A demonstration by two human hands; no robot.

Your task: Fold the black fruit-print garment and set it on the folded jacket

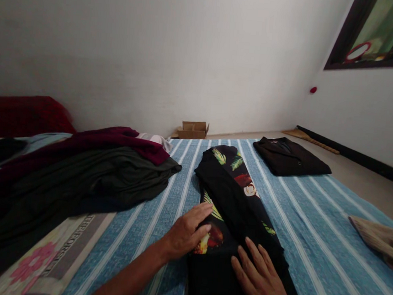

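Observation:
A black garment with a leaf and flower print (234, 192) lies folded into a long strip on the blue striped bedsheet (314, 222). My left hand (189, 232) rests flat on the strip's near left edge, fingers apart. My right hand (262, 277) presses flat on its near right part. Neither hand grips the cloth.
A heap of dark green and maroon clothes (77, 169) lies to the left. A folded black garment (290, 156) sits at the far right of the sheet. A brown cloth (381, 241) lies at the right edge. A small cardboard box (193, 130) stands by the wall.

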